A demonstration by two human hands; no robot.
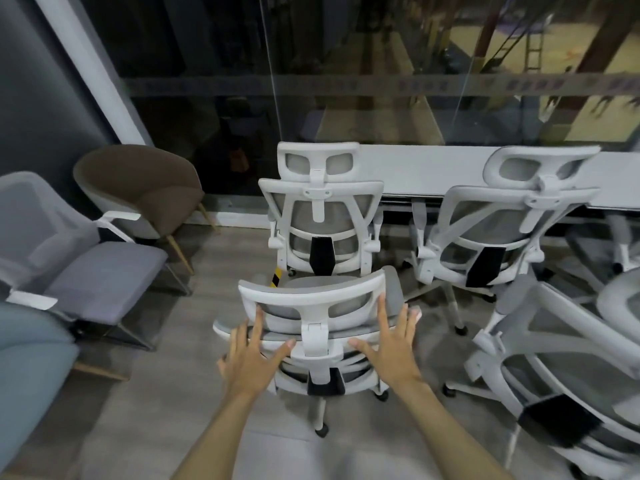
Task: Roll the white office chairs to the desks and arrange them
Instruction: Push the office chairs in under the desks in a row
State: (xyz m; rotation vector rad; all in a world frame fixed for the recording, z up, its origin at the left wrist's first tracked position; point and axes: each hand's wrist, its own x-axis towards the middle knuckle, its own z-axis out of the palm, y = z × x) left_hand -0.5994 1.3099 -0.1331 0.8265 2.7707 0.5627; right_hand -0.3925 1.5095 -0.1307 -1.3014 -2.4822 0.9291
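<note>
Glass wall [381, 64], upper half of the frame: dark, reflective, backing the work area. Long white desk [433, 174], right of centre, set along that glass. Two white office chairs drawn up to it, backs toward the camera: centre chair [320, 216] at the desk's left end, right chair [502, 230] beside it, both apparently already arranged. Another white chair [554, 358], lower right, tilted in the wide view and only partly visible. Side seating, left edge: brown tub chair [138, 181], grey visitor chair [86, 265], blue seat [27, 358], standing apart from the desk and seemingly outside the task. Nearest white chair [313, 306], lower centre, just behind the centre chair, not yet at a desk place. Left hand [249, 358] and right hand [391, 344]: both with straight, spread fingers, gripping nothing, at either side of its headrest; contact cannot be confirmed, though the placement suits an even push forward.
</note>
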